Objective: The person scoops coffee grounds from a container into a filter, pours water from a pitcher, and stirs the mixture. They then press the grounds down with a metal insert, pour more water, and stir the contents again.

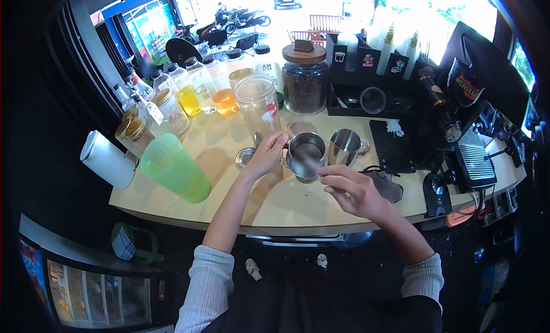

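A steel milk pitcher stands at the middle of the counter, its mouth facing up toward me. My left hand is closed on its handle at the left side. My right hand is pinched at the pitcher's near right rim; a pale blur inside the mouth hides what the fingers hold, if anything. Just right of it is a second steel pitcher, its handle to the right. Behind my left hand rises a tall clear jar with a red and white label. A round metal lid lies left of my wrist.
A green plastic pitcher and a white canister stand at the left. Bottles with yellow and orange liquid line the back, beside a wooden-lidded jar of coffee beans. At the right are a black cup organizer and an espresso machine.
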`<action>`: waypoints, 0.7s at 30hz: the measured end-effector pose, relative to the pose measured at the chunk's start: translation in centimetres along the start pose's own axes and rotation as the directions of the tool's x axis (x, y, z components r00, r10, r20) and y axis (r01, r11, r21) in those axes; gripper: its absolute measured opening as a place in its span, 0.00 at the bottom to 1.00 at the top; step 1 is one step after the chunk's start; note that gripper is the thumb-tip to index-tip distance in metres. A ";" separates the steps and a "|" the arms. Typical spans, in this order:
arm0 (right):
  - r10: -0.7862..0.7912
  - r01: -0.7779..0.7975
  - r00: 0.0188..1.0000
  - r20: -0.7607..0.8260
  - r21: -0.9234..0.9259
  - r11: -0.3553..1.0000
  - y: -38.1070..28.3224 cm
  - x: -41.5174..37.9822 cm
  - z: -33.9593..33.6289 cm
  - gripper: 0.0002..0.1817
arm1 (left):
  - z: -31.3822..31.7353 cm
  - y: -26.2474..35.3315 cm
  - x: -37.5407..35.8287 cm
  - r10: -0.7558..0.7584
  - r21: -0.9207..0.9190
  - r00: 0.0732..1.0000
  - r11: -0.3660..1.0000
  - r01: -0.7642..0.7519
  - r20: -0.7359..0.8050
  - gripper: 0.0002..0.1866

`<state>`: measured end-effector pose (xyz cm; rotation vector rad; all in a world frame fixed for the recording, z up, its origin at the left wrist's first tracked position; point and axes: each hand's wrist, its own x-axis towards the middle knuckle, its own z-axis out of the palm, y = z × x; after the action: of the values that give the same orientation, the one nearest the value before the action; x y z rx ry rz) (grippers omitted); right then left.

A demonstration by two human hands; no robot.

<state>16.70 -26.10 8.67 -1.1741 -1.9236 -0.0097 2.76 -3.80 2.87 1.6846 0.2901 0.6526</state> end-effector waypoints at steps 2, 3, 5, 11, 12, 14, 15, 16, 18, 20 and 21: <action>0.013 -0.013 0.999 -0.046 -0.008 1.000 0.5 0.4 -0.3 0.11 | 0.1 0.2 0.1 0.042 -0.001 0.999 0.999 -0.042 -0.009 0.14; 0.021 -0.023 0.996 -0.092 -0.018 1.000 0.7 0.4 -0.4 0.11 | 0.2 0.3 0.1 0.038 -0.002 0.999 0.999 -0.038 -0.007 0.14; 0.098 -0.094 0.993 -0.063 0.070 0.993 0.5 0.2 -0.4 0.11 | 0.2 0.6 0.3 0.074 0.001 0.997 0.997 -0.074 -0.024 0.14; -0.025 0.021 0.996 -0.091 -0.045 0.999 0.2 0.4 -0.5 0.12 | -0.1 1.3 0.5 0.132 0.167 0.991 0.977 -0.132 0.011 0.15; 0.007 -0.004 0.997 -0.079 0.036 0.999 0.1 0.3 -0.6 0.11 | -0.2 1.4 0.5 0.134 0.168 0.991 0.977 -0.134 0.011 0.15; 0.056 -0.051 0.998 -0.029 0.140 0.989 -0.7 0.2 -0.8 0.10 | -0.2 1.5 0.5 0.097 0.166 0.995 0.981 -0.097 0.006 0.15; 0.058 -0.053 0.998 -0.029 0.140 0.989 -0.5 0.3 -0.7 0.10 | -0.3 1.4 0.5 0.096 0.165 0.995 0.982 -0.096 0.007 0.15; 0.054 -0.040 0.994 -0.093 0.146 0.989 -0.1 0.5 -0.6 0.10 | -0.3 1.1 0.6 0.113 0.170 0.994 0.979 -0.112 0.003 0.15; 0.109 -0.074 0.982 -0.153 0.217 0.973 0.2 0.9 -0.9 0.10 | -0.1 1.4 0.5 0.129 0.175 0.992 0.976 -0.127 0.001 0.14; 0.119 -0.086 0.984 -0.131 0.235 0.968 0.3 0.9 -0.9 0.09 | -0.1 2.2 0.4 0.185 0.300 0.983 0.937 -0.181 0.016 0.14; 0.131 -0.100 0.985 -0.108 0.255 0.962 0.3 0.8 -0.9 0.08 | 0.0 2.7 0.3 0.187 0.301 0.982 0.936 -0.183 0.016 0.14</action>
<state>17.40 -25.72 9.65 -1.0884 -1.6899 0.2113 2.63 -4.26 5.52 2.0184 0.2511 0.7900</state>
